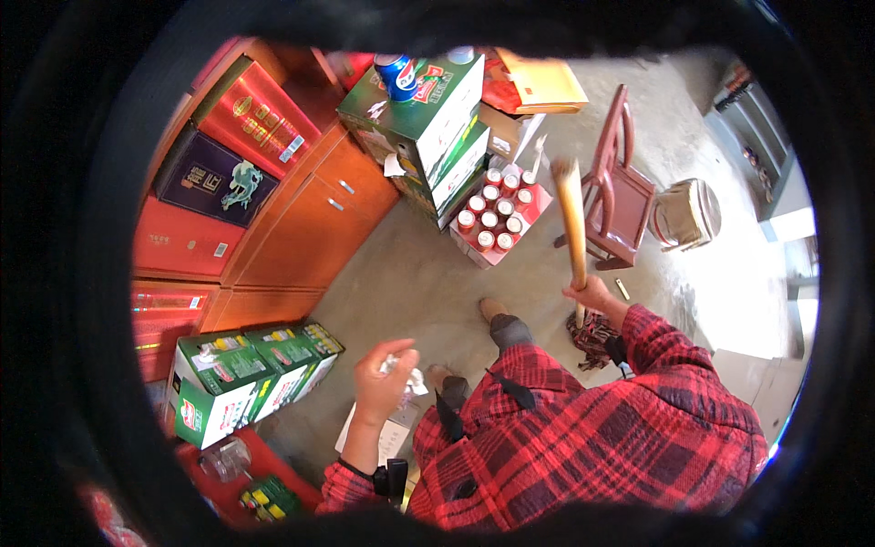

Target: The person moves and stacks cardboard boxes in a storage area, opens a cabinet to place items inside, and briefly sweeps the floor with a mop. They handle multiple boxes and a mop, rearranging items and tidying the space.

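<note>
My right hand (591, 294) is closed around a pale wooden handle (573, 225); its far end points up and away, and what it belongs to is not plain. Near the lower end of the handle, a dark and red patterned bundle of cloth strips (593, 336) lies on the floor. My left hand (386, 383) is raised in front of my left side, its fingers curled round a crumpled white paper or tissue (415, 381). Farther ahead, several red drink cans (489, 220) stand on a red carton (489, 258).
Green and white cartons (444, 130) are stacked ahead, a blue can (396, 76) on top. Left stands an orange-brown wooden cabinet (287, 232) with gift boxes (219, 179). More green cartons (225, 383) stand lower left. A reddish wooden chair (618, 205) and a covered round stool (687, 212) stand to the right.
</note>
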A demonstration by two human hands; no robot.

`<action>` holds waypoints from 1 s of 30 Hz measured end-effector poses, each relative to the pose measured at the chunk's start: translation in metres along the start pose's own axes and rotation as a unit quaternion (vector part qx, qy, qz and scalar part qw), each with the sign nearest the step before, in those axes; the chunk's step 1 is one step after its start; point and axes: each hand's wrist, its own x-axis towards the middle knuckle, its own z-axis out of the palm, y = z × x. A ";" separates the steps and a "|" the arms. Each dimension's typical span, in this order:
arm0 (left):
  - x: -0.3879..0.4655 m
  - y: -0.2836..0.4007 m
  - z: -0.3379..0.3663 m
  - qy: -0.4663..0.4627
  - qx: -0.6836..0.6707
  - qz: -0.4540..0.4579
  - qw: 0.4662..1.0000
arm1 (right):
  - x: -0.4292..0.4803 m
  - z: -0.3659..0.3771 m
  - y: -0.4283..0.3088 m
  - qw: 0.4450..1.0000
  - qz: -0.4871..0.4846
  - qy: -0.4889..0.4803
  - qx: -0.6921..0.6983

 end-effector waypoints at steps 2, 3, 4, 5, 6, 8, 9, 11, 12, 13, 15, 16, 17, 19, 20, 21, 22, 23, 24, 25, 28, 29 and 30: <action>-0.005 -0.017 0.004 0.075 -0.024 -0.084 0.993 | 0.047 -0.020 -0.001 1.000 -0.023 0.015 0.012; -0.010 -0.025 0.006 0.102 -0.037 -0.123 0.986 | 0.069 -0.027 -0.004 0.999 -0.038 0.020 0.018; -0.017 -0.034 0.009 0.129 -0.048 -0.189 0.972 | 0.097 -0.031 -0.011 1.000 -0.005 0.022 -0.011; -0.025 -0.044 0.014 0.149 -0.047 -0.181 0.971 | 0.119 -0.034 -0.017 0.998 -0.013 0.001 0.059; -0.038 -0.053 0.020 0.169 -0.045 -0.197 0.965 | 0.142 -0.038 -0.026 1.000 -0.010 0.001 0.029; -0.073 -0.067 0.036 0.202 -0.058 -0.226 0.951 | 0.177 -0.036 -0.047 0.999 -0.007 -0.016 0.041; -0.091 -0.075 0.044 0.206 -0.087 -0.346 0.911 | 0.190 -0.034 -0.057 0.996 -0.006 -0.032 0.078; -0.127 -0.093 0.064 0.210 -0.094 -0.413 0.881 | 0.213 -0.028 -0.080 0.995 0.024 -0.053 0.076; -0.146 -0.103 0.075 0.206 -0.092 -0.458 0.860 | 0.219 -0.027 -0.089 0.997 0.002 -0.058 0.049; -0.167 -0.111 0.087 0.203 -0.150 -0.508 0.823 | 0.225 -0.026 -0.096 0.997 0.003 -0.071 0.030; -0.210 -0.124 0.111 0.191 -0.122 -0.520 0.824 | 0.233 -0.022 -0.111 0.996 0.019 -0.085 0.000; -0.230 -0.130 0.124 0.187 -0.116 -0.544 0.810 | 0.234 -0.019 -0.115 0.995 0.027 -0.095 0.031; -0.247 -0.136 0.137 0.187 -0.114 -0.558 0.800 | 0.235 -0.019 -0.119 0.995 0.016 -0.094 0.019; -0.283 -0.143 0.160 0.190 -0.119 -0.584 0.780 | 0.235 -0.018 -0.124 0.995 0.057 -0.080 0.015; -0.294 -0.144 0.173 0.196 -0.126 -0.598 0.767 | 0.236 -0.018 -0.125 0.995 0.050 -0.079 0.029; -0.304 -0.144 0.183 0.200 -0.127 -0.611 0.756 | 0.235 -0.018 -0.127 0.995 0.073 -0.062 0.023; -0.311 -0.145 0.190 0.204 -0.165 -0.631 0.731 | 0.234 -0.018 -0.126 0.995 0.081 -0.057 0.026; -0.315 -0.143 0.196 0.233 -0.199 -0.616 0.726 | 0.233 -0.019 -0.126 0.995 0.082 -0.050 0.029; -0.319 -0.141 0.198 0.253 -0.229 -0.614 0.712 | 0.231 -0.019 -0.125 0.995 0.071 -0.067 0.025; -0.319 -0.139 0.199 0.265 -0.253 -0.622 0.692 | 0.231 -0.021 -0.123 0.993 0.095 -0.068 0.007; -0.314 -0.139 0.191 0.271 -0.207 -0.604 0.720 | 0.227 -0.021 -0.117 0.989 0.105 -0.043 -0.091; -0.311 -0.141 0.188 0.284 -0.235 -0.597 0.713 | 0.224 -0.022 -0.113 0.985 0.130 -0.075 -0.087; -0.308 -0.144 0.186 0.300 -0.251 -0.586 0.710 | 0.222 -0.021 -0.112 0.976 0.161 -0.111 -0.094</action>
